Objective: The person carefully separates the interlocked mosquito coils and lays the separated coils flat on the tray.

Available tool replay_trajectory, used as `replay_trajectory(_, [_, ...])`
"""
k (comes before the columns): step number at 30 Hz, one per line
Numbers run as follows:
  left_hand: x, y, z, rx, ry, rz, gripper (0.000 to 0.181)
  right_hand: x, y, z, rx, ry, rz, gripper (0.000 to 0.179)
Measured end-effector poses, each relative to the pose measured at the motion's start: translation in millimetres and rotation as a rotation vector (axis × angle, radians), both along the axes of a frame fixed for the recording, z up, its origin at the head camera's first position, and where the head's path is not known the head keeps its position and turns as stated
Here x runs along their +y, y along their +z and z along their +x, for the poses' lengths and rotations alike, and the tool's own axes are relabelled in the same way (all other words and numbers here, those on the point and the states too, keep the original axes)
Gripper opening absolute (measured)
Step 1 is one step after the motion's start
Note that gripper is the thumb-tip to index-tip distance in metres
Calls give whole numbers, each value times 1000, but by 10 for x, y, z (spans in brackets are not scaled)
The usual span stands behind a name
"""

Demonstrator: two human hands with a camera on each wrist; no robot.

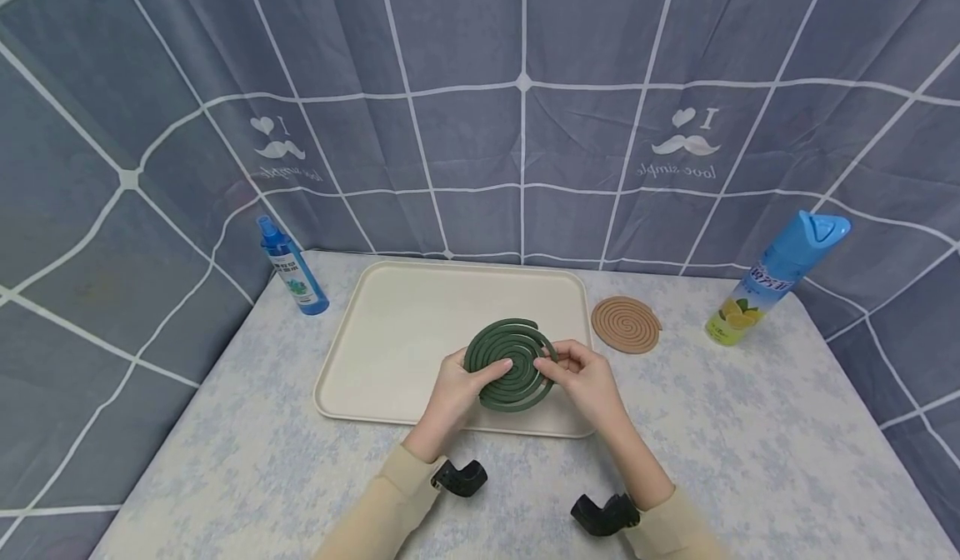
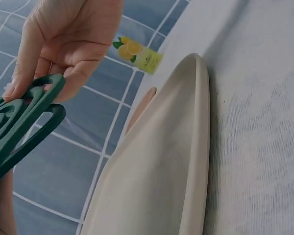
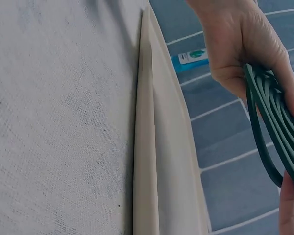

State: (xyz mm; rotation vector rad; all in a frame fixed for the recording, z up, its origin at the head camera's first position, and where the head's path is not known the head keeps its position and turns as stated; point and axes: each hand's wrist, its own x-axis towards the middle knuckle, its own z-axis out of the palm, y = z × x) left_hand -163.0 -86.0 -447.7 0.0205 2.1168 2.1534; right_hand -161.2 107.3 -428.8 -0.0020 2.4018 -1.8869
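Note:
A green mosquito coil is held up over the front right part of a cream tray. My left hand grips its left side, with the thumb across the top face. On the right side, my right hand pinches the coil, thumb on top and fingers at the rim. Both wrist views show an outer strand of the green coil standing apart from the rest of the spiral. Beside the tray's right edge, a brown mosquito coil lies flat on the table.
A blue spray bottle stands left of the tray. At the right stands a blue and yellow-green aerosol can with lemons on it. A grey checked curtain hangs behind the pale patterned table.

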Motion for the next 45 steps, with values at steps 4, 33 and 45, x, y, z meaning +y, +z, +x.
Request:
replay_trajectory(4, [-23, 28, 4, 29, 4, -95, 34, 5, -2, 2, -6, 3, 41, 23])
replay_trajectory(33, [-10, 37, 26, 63, -91, -182, 33, -4, 31, -28, 39, 31, 128, 24])
replay_trajectory(45, [-69, 24, 7, -53, -219, -52, 44, 14, 47, -24, 22, 64, 94, 27])
